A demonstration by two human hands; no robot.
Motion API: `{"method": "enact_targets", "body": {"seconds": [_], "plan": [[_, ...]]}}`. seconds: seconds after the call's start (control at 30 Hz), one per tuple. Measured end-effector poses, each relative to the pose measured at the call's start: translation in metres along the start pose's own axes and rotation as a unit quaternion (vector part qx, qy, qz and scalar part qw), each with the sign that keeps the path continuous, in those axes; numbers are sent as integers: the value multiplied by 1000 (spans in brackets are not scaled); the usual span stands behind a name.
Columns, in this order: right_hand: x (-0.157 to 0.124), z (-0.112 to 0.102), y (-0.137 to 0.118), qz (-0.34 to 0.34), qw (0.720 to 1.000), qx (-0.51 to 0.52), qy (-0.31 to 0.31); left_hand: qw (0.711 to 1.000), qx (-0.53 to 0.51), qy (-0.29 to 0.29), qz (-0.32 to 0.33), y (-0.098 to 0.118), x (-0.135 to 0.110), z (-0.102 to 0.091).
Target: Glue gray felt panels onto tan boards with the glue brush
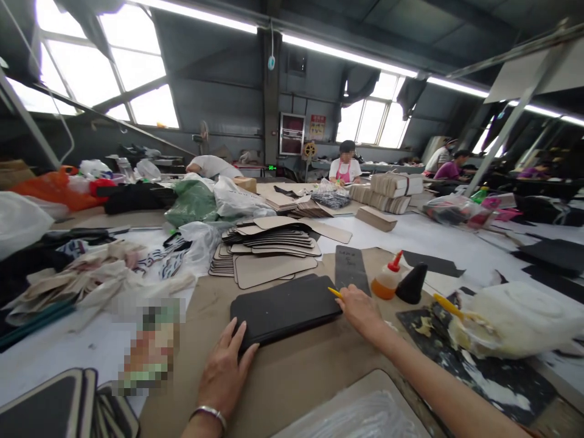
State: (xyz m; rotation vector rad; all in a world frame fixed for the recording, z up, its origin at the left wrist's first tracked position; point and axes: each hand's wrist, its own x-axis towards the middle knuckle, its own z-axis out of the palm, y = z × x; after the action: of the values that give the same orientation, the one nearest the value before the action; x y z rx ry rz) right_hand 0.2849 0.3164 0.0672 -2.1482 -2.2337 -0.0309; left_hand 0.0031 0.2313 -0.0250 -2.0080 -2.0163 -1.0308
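Note:
A stack of black rectangular pieces [285, 307] lies on brown paper [292, 377] in front of me. My left hand [225, 371] rests flat on the paper with its fingers stretched against the stack's near left corner. My right hand [362, 310] is closed at the stack's right edge, gripping a thin yellow tool [334, 292] whose tip sticks out to the left. A tan pile of cut board pieces [269, 252] sits just behind the black stack.
A glue bottle with a red cap [387, 280] and a black cone [412, 285] stand right of my hand. A white glue tub with a yellow brush [511, 319] sits further right. Cloth scraps [91, 277] lie left. Other people work at far tables.

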Motion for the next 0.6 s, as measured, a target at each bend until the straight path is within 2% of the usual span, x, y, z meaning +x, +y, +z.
{"method": "enact_targets", "body": {"seconds": [0.17, 0.3, 0.33, 0.37, 0.4, 0.43, 0.47, 0.5, 0.53, 0.57, 0.6], "plan": [[2, -12, -5, 5, 1000, 16, -5, 999, -1, 25, 20, -2, 3, 0], [1, -32, -11, -21, 999, 42, 11, 997, -61, 51, -14, 6, 8, -18], [-3, -41, -15, -27, 998, 45, 22, 993, -108, 36, -38, 11, 8, -24], [-8, -50, -19, -35, 998, 48, 35, 983, -174, -7, -65, 19, 8, -31], [-15, -61, -24, -49, 996, 54, 53, 958, -259, -74, -95, 28, 7, -37], [-23, -74, -29, -67, 993, 65, 75, 912, -356, -155, -131, 39, 5, -43], [-32, -86, -35, -90, 987, 82, 101, 844, -452, -231, -173, 50, 3, -49], [-43, -100, -41, -114, 980, 105, 127, 763, -536, -288, -218, 63, 0, -55], [-54, -113, -46, -137, 970, 133, 152, 684, -603, -315, -263, 74, -2, -60], [-65, -125, -50, -157, 959, 163, 173, 619, -653, -313, -305, 83, -5, -64], [-77, -136, -53, -169, 947, 194, 191, 572, -687, -292, -340, 89, -6, -68]]}}
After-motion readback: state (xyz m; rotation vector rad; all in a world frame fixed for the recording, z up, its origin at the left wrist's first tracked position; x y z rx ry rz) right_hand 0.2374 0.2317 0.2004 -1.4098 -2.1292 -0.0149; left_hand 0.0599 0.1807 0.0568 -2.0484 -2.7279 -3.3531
